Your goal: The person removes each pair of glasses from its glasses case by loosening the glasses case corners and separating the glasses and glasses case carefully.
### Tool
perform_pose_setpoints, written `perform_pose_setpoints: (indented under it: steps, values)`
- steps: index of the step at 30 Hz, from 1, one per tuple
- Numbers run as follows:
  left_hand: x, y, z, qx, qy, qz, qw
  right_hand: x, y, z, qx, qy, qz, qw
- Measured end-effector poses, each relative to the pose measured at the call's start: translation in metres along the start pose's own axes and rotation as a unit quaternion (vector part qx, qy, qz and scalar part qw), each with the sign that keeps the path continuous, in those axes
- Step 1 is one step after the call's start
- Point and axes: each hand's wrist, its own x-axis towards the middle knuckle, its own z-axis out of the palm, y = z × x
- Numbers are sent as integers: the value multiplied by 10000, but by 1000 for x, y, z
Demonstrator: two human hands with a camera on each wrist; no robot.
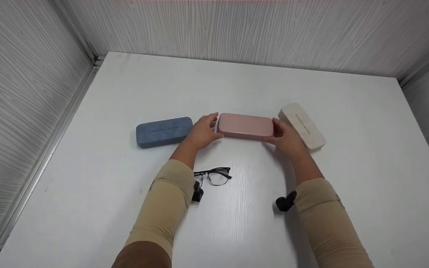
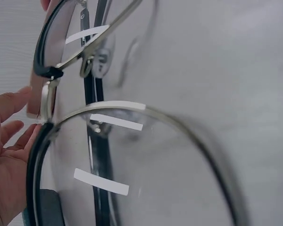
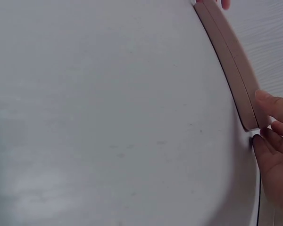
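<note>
A closed pink glasses case [image 1: 245, 125] lies crosswise between both hands. My left hand [image 1: 201, 133] holds its left end, thumb at the front corner and fingers toward the back corner. At the other end my right hand [image 1: 288, 140] grips the case, thumb along the front edge and fingers round the end, as the right wrist view also shows on the pink case [image 3: 231, 61]. Black-framed glasses [image 1: 217, 176] stand near the left forearm, partly hidden by it. Those glasses [image 2: 101, 104] fill much of the left wrist view, in front of the left hand [image 2: 9, 155].
A blue glasses case [image 1: 164, 132] lies just left of the left hand. Beyond the right hand, a cream glasses case [image 1: 303, 126] lies at a slant. All rest on a white table [image 1: 237, 227], with wood-grain panels [image 1: 237, 29] behind and at the sides.
</note>
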Motion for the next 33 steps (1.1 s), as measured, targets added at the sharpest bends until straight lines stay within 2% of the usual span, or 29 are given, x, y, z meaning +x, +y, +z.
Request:
perform_pose_setpoints:
  steps: [11,20,28,33]
  values:
    - [5,-3,8,343,96,49,9994,-3,1,5,-307,29,-41,9995]
    - [5,-8,6,186,250,173,9994,-3,-2,6,-70,26,-37,10000]
    - [2,-8,4,177,285,285,9990,-2,-4,3,-240,-17,-101,9997]
    - [-3,-5,2,28,261,221,9994,-4,-6,0,-286,-71,-126,9995]
